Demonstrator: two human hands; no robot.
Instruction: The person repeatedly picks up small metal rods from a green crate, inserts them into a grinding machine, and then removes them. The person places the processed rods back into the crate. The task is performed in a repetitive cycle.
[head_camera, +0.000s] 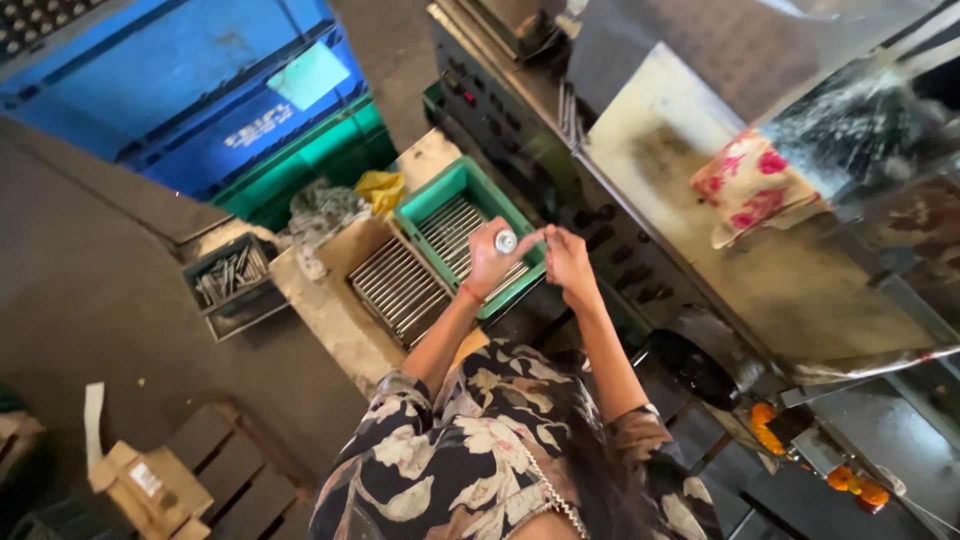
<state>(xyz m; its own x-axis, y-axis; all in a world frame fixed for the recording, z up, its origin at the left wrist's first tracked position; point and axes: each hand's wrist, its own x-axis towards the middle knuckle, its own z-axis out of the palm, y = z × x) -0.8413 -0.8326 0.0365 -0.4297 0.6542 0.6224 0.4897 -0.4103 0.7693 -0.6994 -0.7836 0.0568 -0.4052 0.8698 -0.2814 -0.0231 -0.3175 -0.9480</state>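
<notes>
A: What is held in the hands?

B: A short metal rod (506, 241), seen end-on as a small shiny disc, is gripped in the left hand (489, 262), whose fingers are closed around it. The right hand (567, 262) is raised just beside it; one fingertip is stretched to the rod's end, and the other fingers are loosely curled (whether anything is pinched in them cannot be told).

A: Where are the hands placed?

B: They are held above a green crate (430, 205) in which more metal rods are laid side by side. Just to the left, a second batch of rods (398, 287) is lined up in a shallow tray on a worn surface (325, 322).

A: What else is seen?

B: A small dark bin of metal pieces (230, 275) is set at the surface's left end. Blue crates (190, 100) are stacked behind it, and a grey machine (640, 190) with a flowered cloth (752, 185) on it is seen to the right.
</notes>
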